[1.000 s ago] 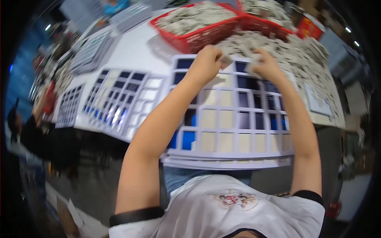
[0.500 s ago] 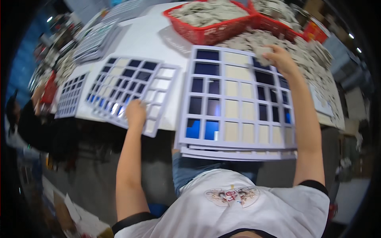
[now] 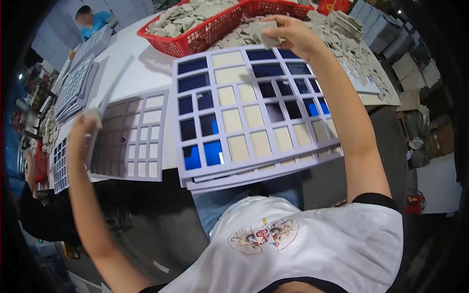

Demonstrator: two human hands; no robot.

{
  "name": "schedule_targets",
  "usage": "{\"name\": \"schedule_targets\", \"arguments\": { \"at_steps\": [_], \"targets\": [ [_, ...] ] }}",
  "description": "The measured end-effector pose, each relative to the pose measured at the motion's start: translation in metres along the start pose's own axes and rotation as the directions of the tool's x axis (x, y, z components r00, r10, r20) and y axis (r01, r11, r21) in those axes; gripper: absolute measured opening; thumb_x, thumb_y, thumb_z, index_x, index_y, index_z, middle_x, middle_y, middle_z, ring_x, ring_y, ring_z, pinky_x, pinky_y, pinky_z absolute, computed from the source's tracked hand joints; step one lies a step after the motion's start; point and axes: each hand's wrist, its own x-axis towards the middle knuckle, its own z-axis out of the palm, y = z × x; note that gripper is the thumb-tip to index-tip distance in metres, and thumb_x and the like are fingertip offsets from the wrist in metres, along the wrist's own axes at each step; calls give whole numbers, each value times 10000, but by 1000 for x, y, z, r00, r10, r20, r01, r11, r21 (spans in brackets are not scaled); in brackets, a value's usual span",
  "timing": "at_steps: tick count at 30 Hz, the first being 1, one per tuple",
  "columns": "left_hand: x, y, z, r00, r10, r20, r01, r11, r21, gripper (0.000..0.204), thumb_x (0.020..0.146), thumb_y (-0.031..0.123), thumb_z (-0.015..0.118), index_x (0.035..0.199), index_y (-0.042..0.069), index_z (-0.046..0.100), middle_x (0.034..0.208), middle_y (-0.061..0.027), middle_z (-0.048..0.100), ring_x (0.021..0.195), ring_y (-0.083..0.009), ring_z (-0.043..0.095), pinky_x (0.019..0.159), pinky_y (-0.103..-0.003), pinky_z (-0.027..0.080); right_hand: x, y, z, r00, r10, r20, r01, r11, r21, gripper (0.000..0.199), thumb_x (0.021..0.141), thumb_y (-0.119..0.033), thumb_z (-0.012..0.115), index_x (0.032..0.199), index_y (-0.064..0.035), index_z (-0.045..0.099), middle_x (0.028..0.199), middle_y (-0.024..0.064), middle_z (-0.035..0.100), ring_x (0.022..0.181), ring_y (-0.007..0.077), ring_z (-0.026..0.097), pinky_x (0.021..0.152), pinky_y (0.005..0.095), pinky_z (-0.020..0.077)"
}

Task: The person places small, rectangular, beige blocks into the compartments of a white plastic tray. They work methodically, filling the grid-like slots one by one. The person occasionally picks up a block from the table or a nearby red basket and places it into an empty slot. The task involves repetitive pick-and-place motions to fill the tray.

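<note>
At the left, my left hand (image 3: 84, 126) is closed at the edge of a tilted white grid tray (image 3: 113, 88), seen nearly edge-on and blurred. A small pale piece shows at its fingers. Beneath lies another white grid tray (image 3: 152, 134) with white and shaded cells. My right hand (image 3: 295, 35) pinches a few grey-beige square tiles (image 3: 264, 33). They are above the far edge of a large grid tray (image 3: 234, 158) filled with dark blue tiles (image 3: 266, 71) and cream tiles (image 3: 239, 122). More trays lie stacked under it, overhanging the near table edge.
A red basket (image 3: 188, 45) heaped with beige tiles stands at the back, with loose tiles (image 3: 344, 49) piled to its right. Stacked trays (image 3: 73, 90) stand at the far left. One person (image 3: 96, 23) sits at the far side; another person's arm (image 3: 30, 168) is at left.
My left hand has moved left, raising a tray onto its edge. My right hand still holds tiles over the large tray's far edge. The view has shifted.
</note>
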Motion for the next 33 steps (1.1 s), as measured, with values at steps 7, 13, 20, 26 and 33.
{"name": "schedule_targets", "arguments": {
  "at_steps": [7, 13, 20, 26, 33],
  "targets": [
    [-25, 204, -60, 923, 279, 266, -185, 926, -329, 488, 948, 320, 640, 1305, -7, 581, 1225, -140, 642, 1065, -193, 663, 882, -319, 553, -27, -23, -9, 998, 23, 54, -35, 972, 234, 359, 912, -17, 631, 1268, -54, 599, 1154, 71, 674, 1039, 183, 663, 885, 370, 572],
    [-87, 372, 149, 790, 424, 443, -463, 886, -22, 366, 973, 289, 612, 1231, 30, 629, 1166, -127, 656, 996, -200, 646, 848, -323, 544, -83, -28, -58, 991, -108, -84, 111, 993, 30, 423, 965, -183, 616, 1359, -49, 544, 1223, 95, 632, 1086, 165, 621, 945, 320, 500],
    [-121, 381, 338, 792, 223, 568, -112, 968, -224, 428, 895, 305, 703, 1227, 51, 615, 1130, -121, 672, 986, -191, 655, 745, -299, 534, -163, -6, -143, 916, 73, -395, -46, 996, 78, 409, 976, -196, 600, 1345, -39, 523, 1187, 78, 637, 1060, 144, 619, 866, 319, 495],
    [-72, 291, 276, 835, 384, 393, -266, 908, -324, 421, 850, 128, 760, 1220, 13, 595, 914, -104, 700, 718, -128, 660, 595, -231, 507, -151, 19, -91, 981, 113, -155, -106, 993, 53, 364, 902, -143, 690, 1243, -61, 594, 1109, 101, 655, 920, 147, 669, 774, 278, 528],
    [-46, 215, 288, 848, 455, 271, -462, 886, -44, 341, 802, 65, 728, 1134, 46, 650, 981, -93, 685, 802, -175, 657, 750, -291, 515, -96, 44, -15, 988, 153, 12, -148, 973, -176, 330, 857, -130, 717, 1161, -65, 607, 949, 98, 662, 829, 126, 619, 647, 285, 498]
  ]
}}
